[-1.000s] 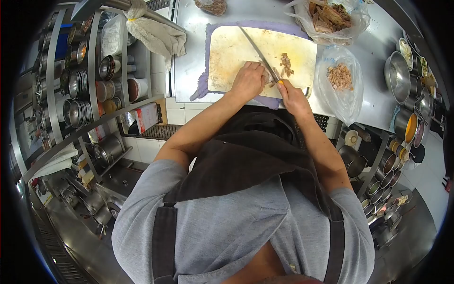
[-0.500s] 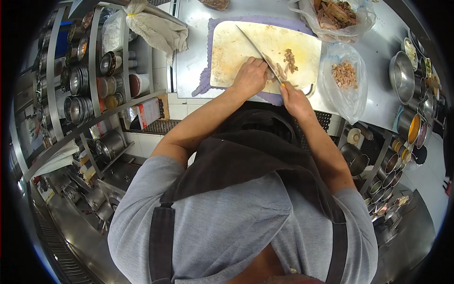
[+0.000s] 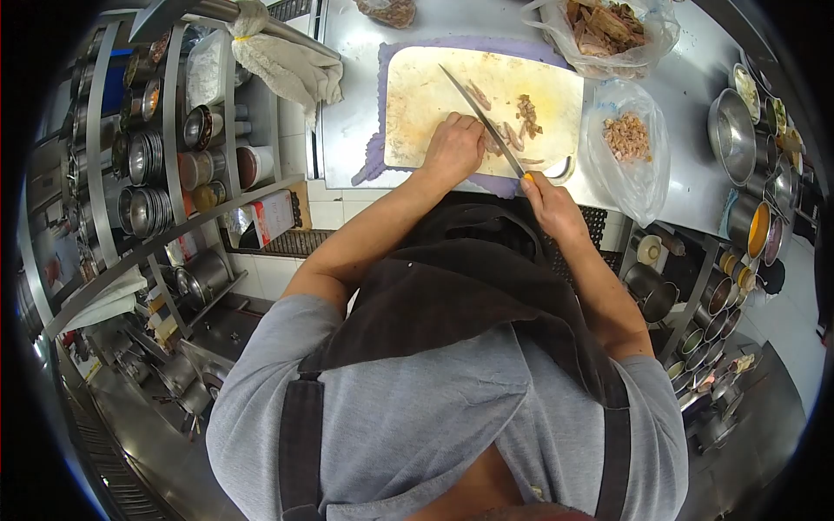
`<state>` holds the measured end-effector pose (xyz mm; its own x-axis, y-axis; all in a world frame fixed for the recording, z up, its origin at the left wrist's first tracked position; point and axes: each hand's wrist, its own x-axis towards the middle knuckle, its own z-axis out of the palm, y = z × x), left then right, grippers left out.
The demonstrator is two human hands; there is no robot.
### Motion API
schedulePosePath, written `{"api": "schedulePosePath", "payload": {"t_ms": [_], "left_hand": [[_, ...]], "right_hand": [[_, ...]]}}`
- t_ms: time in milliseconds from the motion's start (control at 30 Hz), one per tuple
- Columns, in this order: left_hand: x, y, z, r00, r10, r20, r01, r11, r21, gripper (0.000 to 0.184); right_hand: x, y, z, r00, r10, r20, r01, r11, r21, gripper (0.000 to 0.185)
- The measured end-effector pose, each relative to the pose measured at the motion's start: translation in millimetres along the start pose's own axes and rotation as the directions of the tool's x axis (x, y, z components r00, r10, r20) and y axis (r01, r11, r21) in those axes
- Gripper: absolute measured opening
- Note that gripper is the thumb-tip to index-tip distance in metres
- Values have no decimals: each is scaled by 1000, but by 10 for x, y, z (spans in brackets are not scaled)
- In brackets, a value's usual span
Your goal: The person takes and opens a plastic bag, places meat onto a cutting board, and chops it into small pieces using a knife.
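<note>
My right hand [image 3: 556, 207] grips the yellow handle of a long kitchen knife [image 3: 484, 122], its blade pointing away and to the left over a worn white cutting board [image 3: 417, 100]. Just left of the blade, my left hand [image 3: 454, 149] has its fingers curled down on a piece of meat, mostly hidden beneath them. Cut meat strips [image 3: 514, 136] lie right of the blade, and another strip [image 3: 478, 95] lies farther up the board. A small pile of browner chopped meat [image 3: 527, 115] sits near the board's right side.
A purple cloth [image 3: 373, 156] lies under the board. To the right are a plastic bag of diced meat [image 3: 627, 137], a bag of larger meat pieces [image 3: 605, 30] and a metal bowl [image 3: 734, 137]. A towel [image 3: 282, 65] hangs at left beside shelves of bowls.
The blade has moved slightly away from my left hand, and strips now lie separated to its right, one farther up the board. My left hand has shifted slightly left and nearer me.
</note>
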<state>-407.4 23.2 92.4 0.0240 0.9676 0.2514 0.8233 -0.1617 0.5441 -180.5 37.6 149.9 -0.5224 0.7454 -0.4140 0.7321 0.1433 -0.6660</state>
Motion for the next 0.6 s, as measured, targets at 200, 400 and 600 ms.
{"api": "schedulePosePath", "payload": {"t_ms": [200, 400, 600], "left_hand": [[-5, -45, 61, 999, 36, -25, -36, 999, 4, 8], [10, -54, 60, 999, 35, -17, -35, 999, 5, 11], [-44, -13, 14, 997, -14, -78, 11, 999, -31, 9]], "right_hand": [[188, 18, 115, 999, -31, -11, 31, 1000, 0, 35], [660, -110, 288, 997, -44, -67, 43, 999, -9, 36], [351, -103, 109, 992, -52, -112, 54, 998, 12, 35]]}}
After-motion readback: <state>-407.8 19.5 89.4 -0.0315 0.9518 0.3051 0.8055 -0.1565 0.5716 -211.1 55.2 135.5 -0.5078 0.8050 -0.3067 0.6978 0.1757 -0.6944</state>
